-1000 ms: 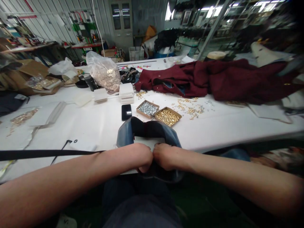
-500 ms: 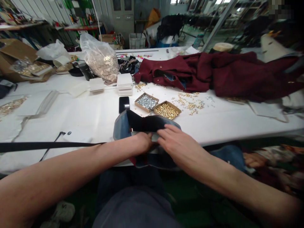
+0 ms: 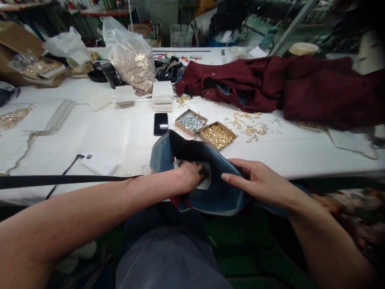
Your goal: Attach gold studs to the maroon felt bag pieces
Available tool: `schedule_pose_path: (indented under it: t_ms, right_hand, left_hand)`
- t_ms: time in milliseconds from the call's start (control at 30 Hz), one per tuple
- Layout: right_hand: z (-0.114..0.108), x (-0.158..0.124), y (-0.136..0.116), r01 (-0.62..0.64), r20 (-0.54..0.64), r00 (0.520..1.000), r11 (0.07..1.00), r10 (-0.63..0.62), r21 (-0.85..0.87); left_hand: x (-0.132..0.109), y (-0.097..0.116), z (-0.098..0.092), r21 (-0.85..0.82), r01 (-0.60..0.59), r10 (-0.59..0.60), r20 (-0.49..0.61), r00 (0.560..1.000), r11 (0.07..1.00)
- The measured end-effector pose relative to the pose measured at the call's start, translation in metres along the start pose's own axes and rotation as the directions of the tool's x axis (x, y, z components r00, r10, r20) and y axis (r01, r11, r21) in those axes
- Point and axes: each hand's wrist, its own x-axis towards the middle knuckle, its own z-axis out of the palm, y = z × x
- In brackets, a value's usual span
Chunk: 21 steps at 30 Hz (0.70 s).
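Right hand (image 3: 255, 178) is pinching denim fabric (image 3: 219, 197); left hand (image 3: 190, 176), fingers half-curled, is partly covering white card (image 3: 206, 183), grip unclear.

The tabletop (image 3: 264, 155) is white, with a smooth covering. Near its middle lies a black phone (image 3: 161, 122), and to the right of it are two shallow cardboard boxes, the silver-filled box (image 3: 184, 130) and the gold-filled box (image 3: 227, 144), close together at their corners. Loose gold pieces (image 3: 252, 130) are scattered to the right. Behind them, a dark red garment (image 3: 258, 80) is spread in folds. Farther left there stand a tall stack of white cards (image 3: 163, 96), a lower stack (image 3: 124, 95), a transparent bag (image 3: 130, 64) with pale pieces inside, and a dark cylinder (image 3: 110, 75). White sheets (image 3: 48, 116) lie piled at the left.
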Motion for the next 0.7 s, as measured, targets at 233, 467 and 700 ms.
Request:
schedule_pose_path:
  t_ms: [233, 467, 700]
  right_hand:
    - [0.000, 0.009, -0.023, 0.051, -0.139, 0.987, 0.980, -0.079, -0.193]
    - [0.009, 0.010, -0.020, 0.018, -0.133, 0.990, 0.979, -0.046, -0.202]
    - [0.014, 0.010, -0.023, 0.012, -0.146, 0.988, 0.977, -0.045, -0.215]
  left_hand:
    - [-0.008, -0.001, -0.004, 0.074, 0.013, -0.015, 0.025, 1.000, 0.997]
    - [-0.011, -0.009, 0.017, 0.103, -0.043, 0.055, -0.116, 0.992, 0.994]
    - [-0.002, -0.009, 0.033, 0.075, -0.108, 0.122, -0.216, 0.969, 0.991]
